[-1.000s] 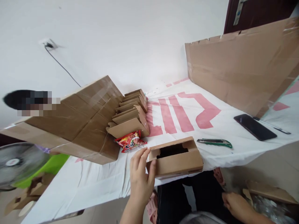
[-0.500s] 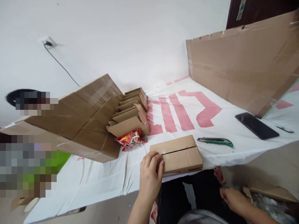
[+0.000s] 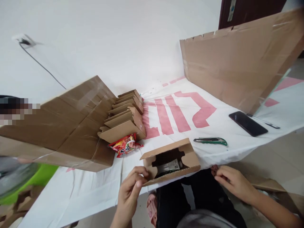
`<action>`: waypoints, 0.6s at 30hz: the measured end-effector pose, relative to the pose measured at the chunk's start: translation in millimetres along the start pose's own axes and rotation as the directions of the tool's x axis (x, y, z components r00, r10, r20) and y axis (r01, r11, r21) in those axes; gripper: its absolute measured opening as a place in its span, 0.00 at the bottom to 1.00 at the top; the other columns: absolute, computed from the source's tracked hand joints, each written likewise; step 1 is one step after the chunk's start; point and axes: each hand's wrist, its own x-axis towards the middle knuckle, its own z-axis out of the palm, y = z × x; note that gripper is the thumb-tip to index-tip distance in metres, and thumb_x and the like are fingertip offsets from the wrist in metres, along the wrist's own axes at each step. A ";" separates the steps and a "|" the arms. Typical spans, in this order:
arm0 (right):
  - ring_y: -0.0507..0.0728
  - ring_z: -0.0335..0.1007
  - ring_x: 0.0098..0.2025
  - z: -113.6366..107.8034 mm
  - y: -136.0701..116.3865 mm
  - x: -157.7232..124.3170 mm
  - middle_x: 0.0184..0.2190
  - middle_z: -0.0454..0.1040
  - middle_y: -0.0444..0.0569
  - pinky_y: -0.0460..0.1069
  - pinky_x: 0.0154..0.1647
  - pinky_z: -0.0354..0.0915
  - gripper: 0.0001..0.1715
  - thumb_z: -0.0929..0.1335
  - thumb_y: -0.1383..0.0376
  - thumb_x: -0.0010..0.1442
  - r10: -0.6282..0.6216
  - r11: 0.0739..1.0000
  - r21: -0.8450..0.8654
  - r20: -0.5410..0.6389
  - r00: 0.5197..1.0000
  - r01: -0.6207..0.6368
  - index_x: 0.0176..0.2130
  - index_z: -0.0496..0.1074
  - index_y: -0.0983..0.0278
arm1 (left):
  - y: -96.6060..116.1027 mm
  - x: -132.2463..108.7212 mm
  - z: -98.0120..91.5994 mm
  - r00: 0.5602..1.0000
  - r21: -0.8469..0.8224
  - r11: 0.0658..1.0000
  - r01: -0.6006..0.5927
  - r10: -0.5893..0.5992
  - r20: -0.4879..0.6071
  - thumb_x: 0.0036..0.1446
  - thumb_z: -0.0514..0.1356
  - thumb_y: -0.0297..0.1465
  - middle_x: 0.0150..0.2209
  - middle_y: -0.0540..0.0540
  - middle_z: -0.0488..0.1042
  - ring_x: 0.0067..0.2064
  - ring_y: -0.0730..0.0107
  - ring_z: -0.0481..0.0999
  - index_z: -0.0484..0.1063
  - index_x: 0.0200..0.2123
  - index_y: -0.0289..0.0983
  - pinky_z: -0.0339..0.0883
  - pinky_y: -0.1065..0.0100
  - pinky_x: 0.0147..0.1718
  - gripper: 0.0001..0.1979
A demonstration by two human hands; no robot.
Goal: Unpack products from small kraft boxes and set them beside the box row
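Observation:
A small cardboard box (image 3: 163,151) lies at the table's front edge with its two top flaps raised. Inside is a grey and dark green pouch or tube (image 3: 171,166) with a pale cap at one end; its lower part is hidden by the near flap. My left hand (image 3: 131,186) grips the box's left end at the near flap, thumb and fingers closed on the cardboard. Off the table edge, to the right of the box, my right hand (image 3: 231,182) hangs over my lap with fingers curled and nothing visible in them. A green box cutter (image 3: 211,141) rests just beyond the box.
A red snack packet (image 3: 125,145) lies beside a row of open cardboard boxes (image 3: 125,126). A large carton (image 3: 78,126) stands left; a cardboard panel (image 3: 237,60) stands right. A black phone (image 3: 248,123) and a pen (image 3: 263,121) lie near the panel.
The box's top flaps have swung open, showing the grey pouch or tube inside. My left hand moved left to the box's end. My right hand rose toward the table edge. The view shifted right.

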 end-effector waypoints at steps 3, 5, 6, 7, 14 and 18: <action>0.53 0.64 0.27 -33.2 -30.2 24.6 0.24 0.67 0.44 0.48 0.30 0.61 0.19 0.60 0.57 0.69 -0.158 0.983 0.068 -0.177 0.971 0.173 0.29 0.67 0.62 | 15.1 9.3 -7.9 0.972 0.066 0.997 -0.045 0.028 0.231 0.66 0.50 0.35 0.41 0.43 0.73 0.52 0.58 0.72 0.68 0.26 0.38 0.67 0.60 0.49 0.16; 0.54 0.66 0.31 -50.0 -50.9 44.9 0.28 0.70 0.47 0.49 0.34 0.63 0.18 0.60 0.55 0.70 -0.254 0.951 0.114 -0.245 0.935 0.288 0.34 0.69 0.62 | 29.7 21.5 -8.5 0.906 0.156 0.981 -0.118 0.042 0.422 0.66 0.48 0.36 0.45 0.41 0.74 0.58 0.55 0.68 0.68 0.27 0.39 0.65 0.58 0.53 0.16; 0.55 0.67 0.34 -55.9 -61.1 55.9 0.30 0.71 0.49 0.50 0.37 0.64 0.19 0.59 0.54 0.70 -0.300 0.930 0.136 -0.258 0.918 0.342 0.37 0.69 0.63 | 37.7 28.1 -7.4 0.856 0.192 0.966 -0.176 0.054 0.515 0.67 0.46 0.37 0.47 0.41 0.74 0.59 0.54 0.67 0.69 0.30 0.39 0.65 0.58 0.54 0.17; 0.56 0.68 0.36 -60.0 -70.9 67.2 0.32 0.72 0.50 0.51 0.40 0.65 0.21 0.59 0.52 0.70 -0.352 0.904 0.155 -0.260 0.899 0.398 0.39 0.70 0.63 | 45.8 34.3 -5.7 0.804 0.221 0.946 -0.236 0.063 0.591 0.67 0.44 0.38 0.47 0.40 0.74 0.59 0.55 0.67 0.70 0.33 0.39 0.65 0.57 0.54 0.18; 0.62 0.65 0.48 -64.3 -104.1 118.3 0.46 0.75 0.57 0.56 0.51 0.63 0.44 0.61 0.36 0.58 -0.577 0.795 0.265 0.056 0.815 0.545 0.54 0.69 0.67 | 80.0 45.8 6.4 0.646 0.428 0.743 -0.514 0.007 0.763 0.60 0.51 0.51 0.37 0.43 0.75 0.39 0.56 0.74 0.70 0.45 0.38 0.63 0.49 0.49 0.24; 0.59 0.68 0.43 -67.2 -100.7 119.9 0.45 0.76 0.55 0.53 0.47 0.64 0.38 0.65 0.39 0.59 -0.559 0.822 0.264 0.208 0.803 0.504 0.54 0.70 0.65 | 77.7 34.9 4.2 0.653 0.557 0.526 -0.642 -0.005 0.757 0.58 0.59 0.39 0.35 0.47 0.73 0.36 0.60 0.72 0.70 0.49 0.39 0.60 0.49 0.50 0.17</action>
